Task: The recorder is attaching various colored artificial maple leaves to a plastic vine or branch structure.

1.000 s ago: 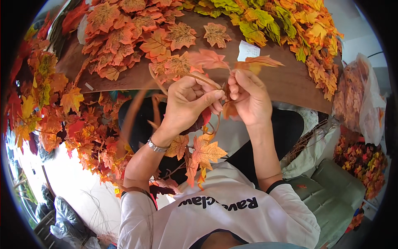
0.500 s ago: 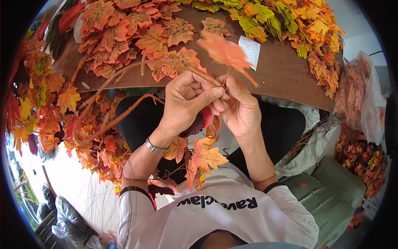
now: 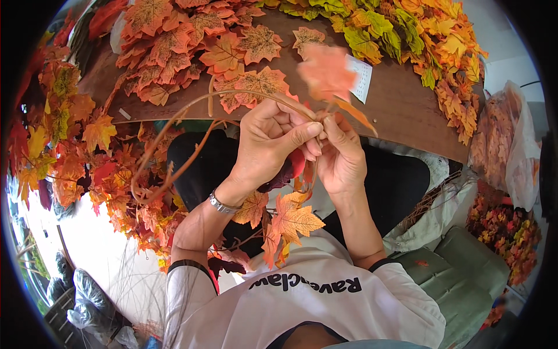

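Note:
Above my lap, close to the table's near edge, both hands meet fingertip to fingertip. My left hand (image 3: pixel 267 142), with a metal watch on its wrist, is closed on a brown artificial vine stem (image 3: pixel 192 104) that loops out to the left. The fingers of my right hand (image 3: pixel 343 160) are pinched on the stem at the same spot, where an orange artificial leaf (image 3: pixel 328 72) stands up, blurred by motion. Exactly how leaf and stem meet is hidden by the fingertips. Below the hands hangs a spray of orange maple leaves (image 3: pixel 293 218).
On the brown table (image 3: pixel 401 107) lie heaps of orange leaves (image 3: pixel 168 46), green leaves (image 3: pixel 363 35) and yellow-orange leaves (image 3: pixel 447 52), plus a white paper slip (image 3: pixel 361 81). Leafy garlands (image 3: pixel 70 128) hang at left. A clear bag of leaves (image 3: pixel 503 136) is at right.
The orange leaf above the fingers has swung slightly to the right. The stem loop on the left has shifted right and narrowed. Both hands keep their pinch. The whole view has shifted slightly.

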The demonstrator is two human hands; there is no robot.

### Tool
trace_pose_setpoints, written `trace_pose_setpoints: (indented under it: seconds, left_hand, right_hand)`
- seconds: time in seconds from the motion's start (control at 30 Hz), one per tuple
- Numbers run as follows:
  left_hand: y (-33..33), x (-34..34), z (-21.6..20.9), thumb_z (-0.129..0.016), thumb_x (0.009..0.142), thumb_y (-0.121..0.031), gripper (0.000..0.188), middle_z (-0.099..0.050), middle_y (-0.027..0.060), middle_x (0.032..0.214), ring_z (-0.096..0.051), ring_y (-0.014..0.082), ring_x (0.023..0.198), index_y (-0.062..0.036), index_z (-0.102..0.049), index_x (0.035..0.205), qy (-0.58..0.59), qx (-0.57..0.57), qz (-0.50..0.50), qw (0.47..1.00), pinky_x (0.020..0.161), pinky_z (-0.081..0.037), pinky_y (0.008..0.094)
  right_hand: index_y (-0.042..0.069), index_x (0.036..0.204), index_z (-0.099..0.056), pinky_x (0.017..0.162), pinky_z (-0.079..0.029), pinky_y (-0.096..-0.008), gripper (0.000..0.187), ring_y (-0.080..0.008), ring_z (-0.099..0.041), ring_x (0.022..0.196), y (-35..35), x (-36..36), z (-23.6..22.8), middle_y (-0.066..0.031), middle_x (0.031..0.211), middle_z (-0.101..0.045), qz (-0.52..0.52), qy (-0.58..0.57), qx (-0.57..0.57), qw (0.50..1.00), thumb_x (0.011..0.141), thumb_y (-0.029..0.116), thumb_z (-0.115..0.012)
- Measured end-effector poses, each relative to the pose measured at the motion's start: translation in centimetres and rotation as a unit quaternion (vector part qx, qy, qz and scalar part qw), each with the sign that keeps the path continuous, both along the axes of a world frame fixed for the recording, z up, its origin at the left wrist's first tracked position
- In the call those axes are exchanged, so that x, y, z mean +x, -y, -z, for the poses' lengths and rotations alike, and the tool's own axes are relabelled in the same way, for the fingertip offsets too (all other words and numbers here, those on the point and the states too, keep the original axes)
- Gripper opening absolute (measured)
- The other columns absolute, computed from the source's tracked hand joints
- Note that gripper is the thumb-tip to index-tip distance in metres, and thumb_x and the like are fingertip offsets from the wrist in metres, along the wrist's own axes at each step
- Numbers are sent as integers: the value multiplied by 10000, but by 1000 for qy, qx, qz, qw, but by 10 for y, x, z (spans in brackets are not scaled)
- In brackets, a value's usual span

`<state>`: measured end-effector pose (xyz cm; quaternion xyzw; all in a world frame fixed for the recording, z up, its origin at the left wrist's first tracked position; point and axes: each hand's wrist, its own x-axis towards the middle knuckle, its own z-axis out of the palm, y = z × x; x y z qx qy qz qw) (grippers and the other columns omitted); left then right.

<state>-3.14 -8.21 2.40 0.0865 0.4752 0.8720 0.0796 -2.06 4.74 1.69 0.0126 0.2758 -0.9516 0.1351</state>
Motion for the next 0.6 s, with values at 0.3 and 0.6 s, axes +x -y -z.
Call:
trace_pose_setpoints:
  seconds: [0.3, 0.6]
  left_hand:
    - [6, 2, 4, -593, 804, -15, 91, -600, 103, 703, -599, 131, 564, 20, -518, 843, 14, 11, 50, 999, 478, -504, 222]
    - [18, -3, -8, -564, 843, -83, 166, -588, 49, 707, -584, 97, 559, 38, -583, 954, -19, -134, -16, 991, 457, -474, 201]
  right_hand:
    - [-13, 874, -553, 578, -452, -310, 83, -193, -554, 667, -16, -1, 1, -102, 773, -565, -50, -96, 84, 991, 829, 56, -552]
    - [3, 838, -598, 647, -450, -248, 91, -125, -578, 710, -11, 12, 5, -39, 790, -616, 166, -246, 512, 806, 763, 31, -641]
